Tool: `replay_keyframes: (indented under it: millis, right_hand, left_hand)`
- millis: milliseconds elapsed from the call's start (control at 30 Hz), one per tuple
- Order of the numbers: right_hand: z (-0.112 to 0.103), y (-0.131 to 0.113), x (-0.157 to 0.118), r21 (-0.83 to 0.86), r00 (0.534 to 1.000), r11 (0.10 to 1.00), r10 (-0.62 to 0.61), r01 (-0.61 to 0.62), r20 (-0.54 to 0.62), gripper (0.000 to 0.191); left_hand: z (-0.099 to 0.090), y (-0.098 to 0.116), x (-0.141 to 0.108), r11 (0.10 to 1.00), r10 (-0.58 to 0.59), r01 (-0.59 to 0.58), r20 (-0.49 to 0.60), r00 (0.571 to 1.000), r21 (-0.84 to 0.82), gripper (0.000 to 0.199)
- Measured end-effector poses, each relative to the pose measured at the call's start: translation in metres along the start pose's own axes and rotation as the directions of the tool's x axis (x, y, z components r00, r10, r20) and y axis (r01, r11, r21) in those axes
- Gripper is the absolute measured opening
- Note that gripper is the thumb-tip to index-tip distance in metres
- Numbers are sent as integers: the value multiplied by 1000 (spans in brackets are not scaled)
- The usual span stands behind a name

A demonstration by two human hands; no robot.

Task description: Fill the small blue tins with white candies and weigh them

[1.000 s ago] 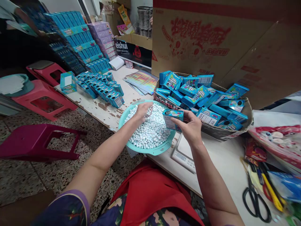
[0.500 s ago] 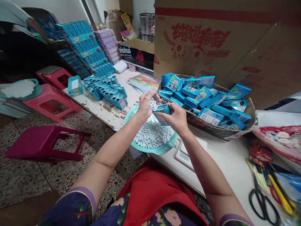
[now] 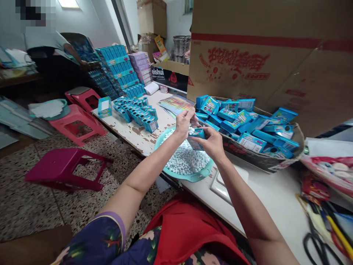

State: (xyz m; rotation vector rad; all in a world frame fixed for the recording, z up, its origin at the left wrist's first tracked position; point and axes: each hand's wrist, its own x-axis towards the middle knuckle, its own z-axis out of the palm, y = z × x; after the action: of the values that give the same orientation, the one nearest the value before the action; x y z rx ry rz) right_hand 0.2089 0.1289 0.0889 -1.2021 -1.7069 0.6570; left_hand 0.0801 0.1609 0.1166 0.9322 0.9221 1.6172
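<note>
My right hand (image 3: 214, 142) grips a small blue candy box (image 3: 196, 140) by its side, above a light green basin (image 3: 198, 176). Right beside the box, my left hand (image 3: 185, 122) curls round a few small white candies (image 3: 191, 130) at the box's near end. Its palm is partly hidden. Loose white candies (image 3: 182, 158) fill the basin below both hands. A cardboard box (image 3: 255, 162) heaped with small blue boxes (image 3: 234, 117) stands just behind my right hand.
Blue boxes (image 3: 138, 112) stand in rows on the worn white table, left of the basin. A white scale (image 3: 223, 186) lies beside my right forearm, and black scissors (image 3: 317, 243) are at the right. Stools (image 3: 63, 167) stand on the floor. A person works at the back left.
The view has tilted up and shifted left. Fewer candies show in my left hand, which stays beside the blue box. My right hand keeps its grip on the box.
</note>
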Motion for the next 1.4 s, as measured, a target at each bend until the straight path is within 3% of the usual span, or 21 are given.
replay_keyframes:
  millis: [200,300,467,633,700,767,833,900,967,1000,1133,1233,1333,1400]
  right_hand:
    - [-3,-19,-14,-63,995,998,2,-8,-104,37]
    - [0,-33,-24,-130,995,991,-15,2,-95,34]
    - [1,-44,-38,-94,997,995,-47,41,-66,38]
    - [-4,-37,-41,110,994,993,-37,48,-101,40]
    - [-7,-29,-45,252,994,968,11,18,-113,44]
    - [-11,-21,-52,352,987,936,68,-13,-146,49]
    - [-16,-12,-60,391,979,920,113,-38,-170,51]
    - [-22,-4,-66,419,975,906,142,-57,-173,52]
    - [-28,5,-70,459,966,886,169,-63,-195,51]
    - [-32,10,-71,467,957,882,185,-62,-223,50]
    - [-55,31,-71,391,909,919,211,-58,-360,46]
    - [-75,43,-71,313,881,946,221,-88,-419,45]
    - [-94,45,-68,260,842,950,279,-172,-462,46]
    - [-106,42,-65,221,808,945,321,-240,-494,49]
  left_hand:
    - [5,5,-12,996,56,-57,28,998,69,35]
    - [3,11,-19,997,30,-29,-17,999,78,30]
    - [3,29,-40,999,-11,12,-40,999,46,24]
    - [2,42,-46,998,55,-57,49,997,31,32]
    - [-7,40,-39,997,69,-69,3,998,33,33]
    - [-23,28,-30,987,70,-63,-39,997,148,30]
    - [-45,8,-22,891,57,-66,34,998,449,26]
    - [-65,-16,-19,644,-2,-151,199,980,750,24]
    - [-80,-38,-23,417,-116,-266,341,933,869,31]
    - [-85,-46,-27,360,-175,-314,394,902,879,39]
    - [-90,-62,-50,253,-323,-487,548,772,836,62]
    - [-89,-62,-56,147,-347,-610,618,706,779,60]
    - [-91,-65,-46,103,-350,-661,649,675,743,43]
    - [-94,-69,-33,91,-310,-657,648,695,748,36]
